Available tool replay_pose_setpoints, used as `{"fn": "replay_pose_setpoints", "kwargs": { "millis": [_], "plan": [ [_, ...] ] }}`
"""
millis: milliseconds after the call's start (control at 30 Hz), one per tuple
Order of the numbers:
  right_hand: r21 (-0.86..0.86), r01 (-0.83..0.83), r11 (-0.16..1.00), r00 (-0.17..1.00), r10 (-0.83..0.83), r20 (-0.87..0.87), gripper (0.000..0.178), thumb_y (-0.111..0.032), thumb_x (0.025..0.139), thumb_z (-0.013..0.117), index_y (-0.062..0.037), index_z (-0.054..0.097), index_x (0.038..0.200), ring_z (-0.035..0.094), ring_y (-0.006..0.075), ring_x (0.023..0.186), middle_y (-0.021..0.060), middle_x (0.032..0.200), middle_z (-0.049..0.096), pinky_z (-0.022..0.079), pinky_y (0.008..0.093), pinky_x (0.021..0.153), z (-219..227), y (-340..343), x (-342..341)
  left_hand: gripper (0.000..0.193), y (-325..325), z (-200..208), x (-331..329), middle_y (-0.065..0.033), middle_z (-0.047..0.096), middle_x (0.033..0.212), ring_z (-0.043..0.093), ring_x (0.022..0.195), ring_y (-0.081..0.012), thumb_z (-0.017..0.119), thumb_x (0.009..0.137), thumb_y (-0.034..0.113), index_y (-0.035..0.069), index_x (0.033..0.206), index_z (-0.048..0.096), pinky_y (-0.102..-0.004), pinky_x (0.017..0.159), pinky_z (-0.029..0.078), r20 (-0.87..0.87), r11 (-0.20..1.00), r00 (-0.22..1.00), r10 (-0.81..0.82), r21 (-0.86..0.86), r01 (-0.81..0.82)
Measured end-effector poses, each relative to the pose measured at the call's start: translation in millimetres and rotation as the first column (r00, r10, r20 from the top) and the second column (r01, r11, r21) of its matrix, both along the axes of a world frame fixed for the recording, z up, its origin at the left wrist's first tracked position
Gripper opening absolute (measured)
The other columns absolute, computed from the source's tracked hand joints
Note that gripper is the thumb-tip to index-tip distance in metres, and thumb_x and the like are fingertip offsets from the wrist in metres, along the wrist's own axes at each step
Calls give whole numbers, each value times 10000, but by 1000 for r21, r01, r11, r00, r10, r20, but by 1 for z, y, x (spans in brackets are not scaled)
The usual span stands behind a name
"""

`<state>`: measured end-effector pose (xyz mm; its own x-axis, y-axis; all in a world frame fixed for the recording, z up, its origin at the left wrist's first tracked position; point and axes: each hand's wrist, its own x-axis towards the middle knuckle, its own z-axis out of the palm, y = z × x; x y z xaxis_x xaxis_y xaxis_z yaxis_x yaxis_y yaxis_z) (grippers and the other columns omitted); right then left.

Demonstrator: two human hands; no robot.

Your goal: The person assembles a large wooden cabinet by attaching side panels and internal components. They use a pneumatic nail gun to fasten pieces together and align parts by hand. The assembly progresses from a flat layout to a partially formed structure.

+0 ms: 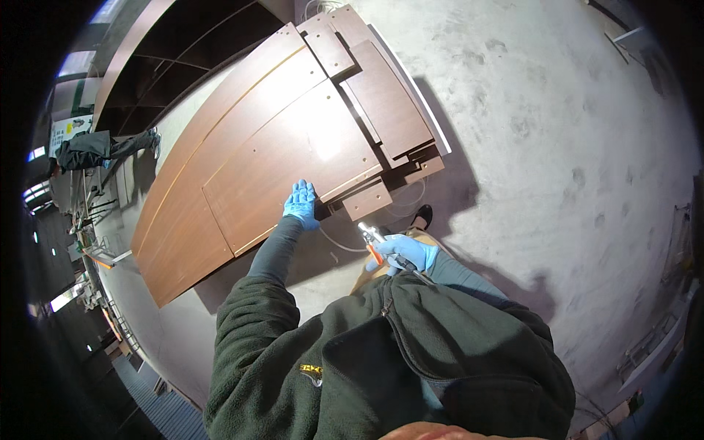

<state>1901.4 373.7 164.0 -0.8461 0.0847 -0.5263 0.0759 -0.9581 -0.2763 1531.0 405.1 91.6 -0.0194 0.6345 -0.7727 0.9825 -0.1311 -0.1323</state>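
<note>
My left hand (301, 204), in a blue glove, lies with its fingers stretched out on the near edge of a brown wood-tone panel (257, 150). The panel is large, with a curved far-left side, several small holes and pale seam lines. Close to my body, my right hand (411, 251), also gloved in blue, is wrapped round a silver gun-shaped tool (372, 235) with an orange trigger part. The tool's exact kind is unclear. It is held apart from the panel, its silver end pointing toward a small brown block (367, 200) at the panel's right corner.
Smaller brown boards (389, 103) are stacked along the panel's right side, above a white edge strip (414, 88). A dark open-framed curved structure (183, 51) stands at the far left. Another person (92, 150) is at the left. A thin hose (341, 246) hangs near the panel; grey floor (543, 147) spreads right.
</note>
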Motion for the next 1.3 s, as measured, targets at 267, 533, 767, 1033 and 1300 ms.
{"fn": "replay_pose_setpoints", "kwargs": {
  "millis": [267, 533, 767, 1033, 1300],
  "plan": [
    [-68, 190, 979, 960, -171, 222, 354, -300, 1077, 541, -15, 579, 1283, 677, 173, 718, 257, 1160, 713, 592, 262, 612, 7, -19, 12, 1332, -12, 0, -10, -285, 72, 1725, 97, 1596, -473, 857, 675, 465, 50, 1674, 79, -491, 1291, 205, 111, 994, 994, 1, 109, -13],
    [170, -155, 973, 929, 85, 360, 387, -334, 1058, 567, -20, 568, 1283, 700, 269, 1030, 164, 1161, 680, 587, 374, 869, 29, -53, -50, 1160, -32, -3, -8, -220, 200, 1718, 191, 1590, -409, 803, 760, 514, 86, 1660, 209, -472, 1291, 213, 274, 930, 945, 182, 265, -255],
    [143, -175, 974, 943, 124, 308, 416, -293, 1053, 583, -22, 512, 1360, 693, 271, 1073, 225, 1284, 619, 620, 366, 802, 39, -44, -81, 820, -177, -29, 12, -242, 525, 1522, 509, 1410, -391, 703, 873, 470, 22, 1522, 481, -444, 1176, 402, 617, 706, 650, 444, 206, -678],
    [213, -408, 888, 895, 342, 286, 426, -330, 1040, 599, 1, 563, 1306, 721, 211, 808, 234, 1146, 723, 609, 303, 636, 25, -8, -94, 689, -395, -57, 7, -245, 641, 1385, 604, 1308, -374, 674, 861, 505, 13, 1343, 672, -438, 1089, 473, 173, 395, 357, 918, -314, -863],
    [253, -446, 859, 892, 404, 201, 516, -352, 1032, 588, -19, 528, 1422, 712, 279, 1182, 170, 1379, 640, 550, 467, 1009, 41, 93, -11, 643, -326, -34, 123, -214, 663, 1337, 618, 1254, -336, 689, 876, 475, 12, 1321, 682, -418, 1058, 487, 270, 193, 132, 954, -212, -958]
  ]
}}
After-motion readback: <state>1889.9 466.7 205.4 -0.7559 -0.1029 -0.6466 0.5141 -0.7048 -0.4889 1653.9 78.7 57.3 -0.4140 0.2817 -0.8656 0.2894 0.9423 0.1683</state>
